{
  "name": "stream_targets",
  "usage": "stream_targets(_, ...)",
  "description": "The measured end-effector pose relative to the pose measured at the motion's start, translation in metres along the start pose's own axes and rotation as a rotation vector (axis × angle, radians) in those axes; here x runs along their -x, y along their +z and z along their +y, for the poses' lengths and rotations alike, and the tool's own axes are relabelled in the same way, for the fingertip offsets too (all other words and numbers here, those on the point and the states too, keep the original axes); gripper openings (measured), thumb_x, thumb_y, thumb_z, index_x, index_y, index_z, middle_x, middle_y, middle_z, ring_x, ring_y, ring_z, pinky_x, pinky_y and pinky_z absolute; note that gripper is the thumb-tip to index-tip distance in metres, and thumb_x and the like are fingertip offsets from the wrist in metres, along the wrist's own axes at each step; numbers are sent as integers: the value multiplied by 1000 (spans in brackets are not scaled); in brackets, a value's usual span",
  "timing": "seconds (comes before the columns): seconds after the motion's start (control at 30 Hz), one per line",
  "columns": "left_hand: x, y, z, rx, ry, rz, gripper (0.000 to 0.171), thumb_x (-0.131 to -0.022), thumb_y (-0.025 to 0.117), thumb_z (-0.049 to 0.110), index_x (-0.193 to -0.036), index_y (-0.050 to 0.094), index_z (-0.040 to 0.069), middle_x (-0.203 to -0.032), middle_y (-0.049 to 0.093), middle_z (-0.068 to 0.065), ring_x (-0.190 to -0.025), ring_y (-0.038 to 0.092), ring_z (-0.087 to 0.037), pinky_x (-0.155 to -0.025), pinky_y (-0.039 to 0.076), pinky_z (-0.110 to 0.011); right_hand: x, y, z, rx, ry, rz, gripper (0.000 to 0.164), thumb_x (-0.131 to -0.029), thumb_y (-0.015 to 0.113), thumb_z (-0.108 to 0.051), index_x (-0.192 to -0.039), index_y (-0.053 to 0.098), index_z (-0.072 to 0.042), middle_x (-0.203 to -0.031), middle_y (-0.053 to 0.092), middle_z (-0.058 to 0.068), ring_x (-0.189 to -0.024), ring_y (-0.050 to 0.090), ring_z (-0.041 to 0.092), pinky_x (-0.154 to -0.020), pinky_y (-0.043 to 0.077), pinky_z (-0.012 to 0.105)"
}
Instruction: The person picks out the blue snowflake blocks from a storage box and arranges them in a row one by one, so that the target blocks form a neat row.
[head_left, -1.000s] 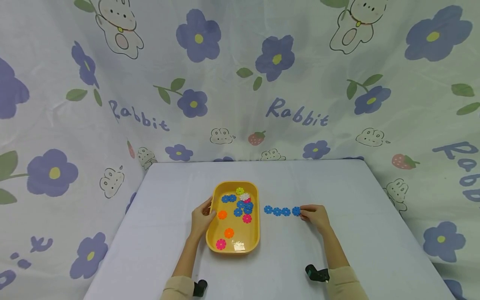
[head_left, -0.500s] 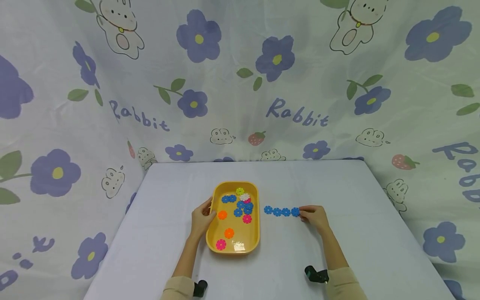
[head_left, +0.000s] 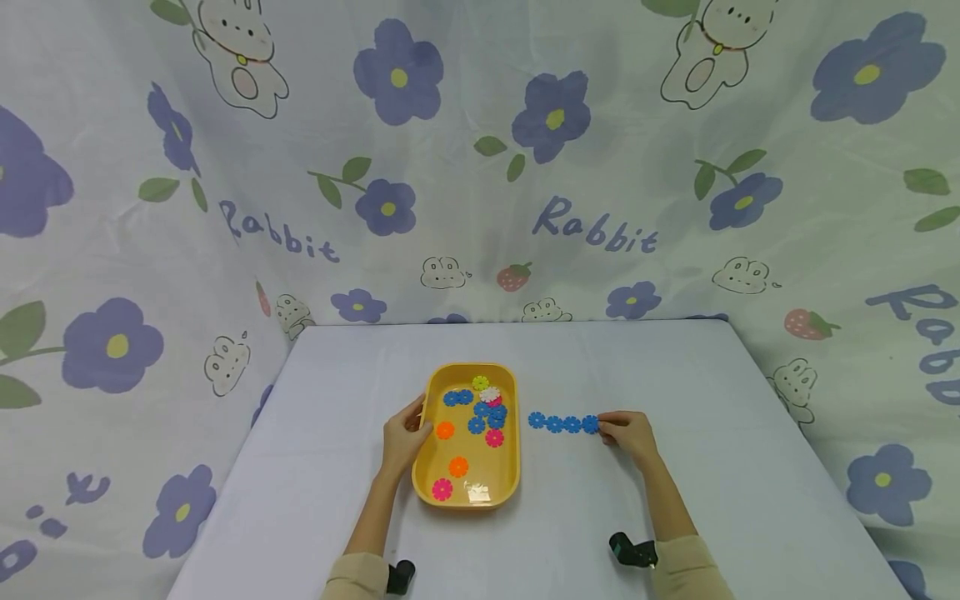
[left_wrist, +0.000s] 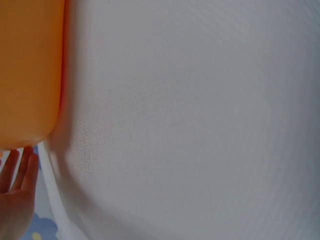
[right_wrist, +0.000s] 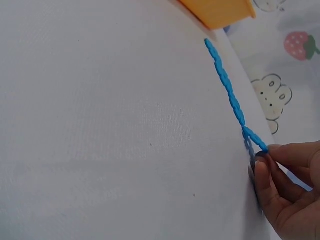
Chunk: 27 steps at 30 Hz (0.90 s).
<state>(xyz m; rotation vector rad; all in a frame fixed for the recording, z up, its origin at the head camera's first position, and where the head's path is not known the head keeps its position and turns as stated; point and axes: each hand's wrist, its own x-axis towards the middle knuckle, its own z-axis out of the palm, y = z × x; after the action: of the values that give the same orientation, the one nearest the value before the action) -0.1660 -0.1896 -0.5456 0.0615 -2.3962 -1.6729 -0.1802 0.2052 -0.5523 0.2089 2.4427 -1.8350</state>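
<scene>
In the head view a row of blue flower-shaped discs lies on the white table, right of a yellow tray. My right hand pinches one blue disc at the row's right end. The right wrist view shows that held disc tilted up, its lower edge meeting the end of the flat row. My left hand grips the tray's left side, thumb at the rim. From the left wrist, its fingers are against the tray's outer wall.
Inside the tray are more blue discs, orange discs, pink discs, a white disc and a yellow-green disc. A patterned curtain hangs behind the table.
My right hand has shifted slightly left, and its blue disc has closed the small gap to the row. The left hand and the tray have stayed put.
</scene>
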Motion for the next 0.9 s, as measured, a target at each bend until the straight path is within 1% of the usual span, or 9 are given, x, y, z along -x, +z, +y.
stream_targets(0.13, 0, 0, 1, 2, 4, 0, 51, -79, 62, -3, -130, 55, 0, -115, 63, -23, -98, 64, -35, -86, 52, -44, -2, 1, 0, 28, 59, 9, 27, -87, 61, -3, -108, 63, 14, -91, 67, 21, -66, 63, 14, -61, 55, 21)
stream_targets(0.2, 0, 0, 0, -3, 7, -1, 52, -79, 62, -3, -130, 55, 0, -115, 63, -23, -98, 64, -35, -86, 52, -43, -3, 1, 0, 35, 67, 7, 28, -87, 61, -3, -109, 62, 15, -91, 67, 20, -67, 63, 14, -61, 55, 21)
stream_targets(0.57, 1, 0, 1, 10, 2, 2, 52, -79, 62, -5, -130, 55, 0, -116, 63, -23, -98, 63, -36, -87, 52, -43, -5, -3, 2, 63, 58, 14, 27, -87, 62, -4, -107, 63, 14, -94, 68, 22, -70, 64, 15, -61, 55, 21)
stream_targets(0.73, 0, 0, -1, 12, -6, -3, 51, -80, 62, -5, -130, 55, 1, -117, 63, -23, -101, 63, -35, -88, 52, -41, -4, -4, 2, 61, 54, 17, 27, -87, 62, -5, -106, 63, 15, -93, 68, 22, -72, 64, 15, -62, 55, 21)
stream_targets(0.9, -1, 0, -3, 35, 2, -11, 51, -81, 62, -4, -131, 53, -1, -120, 60, -26, -104, 61, -39, -90, 49, -46, -4, -4, 1, 79, 55, 32, 28, -88, 61, -7, -108, 63, 13, -97, 67, 22, -72, 63, 14, -63, 54, 20)
